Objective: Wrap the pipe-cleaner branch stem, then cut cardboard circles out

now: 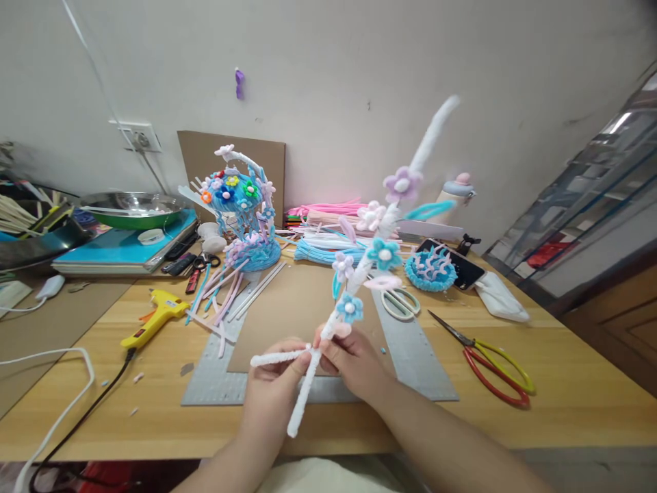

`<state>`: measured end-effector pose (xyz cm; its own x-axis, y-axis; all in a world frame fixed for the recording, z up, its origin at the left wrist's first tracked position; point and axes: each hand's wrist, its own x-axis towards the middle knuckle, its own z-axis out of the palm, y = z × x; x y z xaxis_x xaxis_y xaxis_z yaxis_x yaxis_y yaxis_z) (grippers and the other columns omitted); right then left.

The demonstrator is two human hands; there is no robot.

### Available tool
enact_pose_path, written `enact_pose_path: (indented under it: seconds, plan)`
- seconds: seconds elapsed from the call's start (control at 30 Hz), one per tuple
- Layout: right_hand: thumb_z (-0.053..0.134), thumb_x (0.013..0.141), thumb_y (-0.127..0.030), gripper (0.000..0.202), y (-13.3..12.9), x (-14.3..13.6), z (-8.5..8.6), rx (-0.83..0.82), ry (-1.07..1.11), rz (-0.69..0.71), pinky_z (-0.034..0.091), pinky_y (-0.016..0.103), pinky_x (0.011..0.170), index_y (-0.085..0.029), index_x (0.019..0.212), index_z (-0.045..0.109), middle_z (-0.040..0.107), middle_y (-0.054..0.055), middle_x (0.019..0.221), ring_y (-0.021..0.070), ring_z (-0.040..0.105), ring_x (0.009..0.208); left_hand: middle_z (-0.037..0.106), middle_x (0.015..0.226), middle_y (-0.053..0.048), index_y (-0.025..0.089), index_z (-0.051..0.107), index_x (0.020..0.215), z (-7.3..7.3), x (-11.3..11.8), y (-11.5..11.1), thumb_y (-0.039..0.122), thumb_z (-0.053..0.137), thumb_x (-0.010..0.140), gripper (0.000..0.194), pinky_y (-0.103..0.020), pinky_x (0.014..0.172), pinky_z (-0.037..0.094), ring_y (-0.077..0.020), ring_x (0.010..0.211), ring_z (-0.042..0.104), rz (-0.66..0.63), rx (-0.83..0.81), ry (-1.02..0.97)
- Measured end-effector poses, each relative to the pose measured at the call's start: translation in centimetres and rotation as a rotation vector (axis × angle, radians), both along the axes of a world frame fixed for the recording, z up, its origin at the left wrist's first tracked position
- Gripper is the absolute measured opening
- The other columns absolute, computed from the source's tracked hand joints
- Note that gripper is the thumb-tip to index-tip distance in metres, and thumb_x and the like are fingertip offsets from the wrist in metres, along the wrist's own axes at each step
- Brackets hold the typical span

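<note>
A white fuzzy stem [361,272] leans up to the right over the work mat, with purple, pink and blue flowers and small leaves along it. At its lower end, white prongs spread left and downward. My left hand [274,380] pinches the base where the left prong [280,357] joins. Just to the right, my right hand [354,359] has its fingers closed on the stem's lower part, below the lowest blue flower [350,308]. Both hands nearly touch at the joint.
Yellow glue gun [161,318] with a cord lies left. Red-and-yellow scissors [487,363] lie right, pale-handled scissors [400,303] behind the stem. A decorated blue jellyfish-like piece [233,195] stands back left. A blue fuzzy bowl [431,268] sits near a phone [456,263]. Brown board [308,287] lies on the mat [426,383].
</note>
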<state>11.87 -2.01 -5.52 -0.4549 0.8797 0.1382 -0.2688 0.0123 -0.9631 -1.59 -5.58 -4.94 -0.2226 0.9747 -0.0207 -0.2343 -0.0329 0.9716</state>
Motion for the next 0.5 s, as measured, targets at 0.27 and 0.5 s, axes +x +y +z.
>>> enact_pose_path:
  seconds: [0.27, 0.5]
  plan:
    - [0.067, 0.074, -0.042, 0.028, 0.3, 0.0, 0.3, -0.417, 0.349, 0.239, 0.02, 0.017, 0.037, -0.016, 0.075, 0.055, 0.045, -0.006, 0.048, 0.0032, 0.03, 0.036, 0.065, 0.079, 0.0, 0.023, 0.07, 0.076, 1.4, -0.5, 0.1, 0.007, 0.062, 0.073, 0.018, -0.021, 0.061, 0.051, -0.0109, 0.068, 0.063, -0.14, 0.587, 0.417]
    - [0.064, 0.078, -0.038, 0.023, 0.2, 0.4, 0.5, -0.281, 0.384, 0.207, 0.027, 0.017, 0.041, -0.015, 0.078, 0.058, 0.048, -0.005, 0.052, 0.003, 0.034, 0.04, 0.065, 0.073, 0.003, 0.023, 0.066, 0.076, 0.7, 0.1, 0.1, 0.015, 0.072, 0.067, 0.014, -0.018, 0.061, 0.049, -0.0102, 0.068, 0.061, -0.018, 0.348, 0.27]
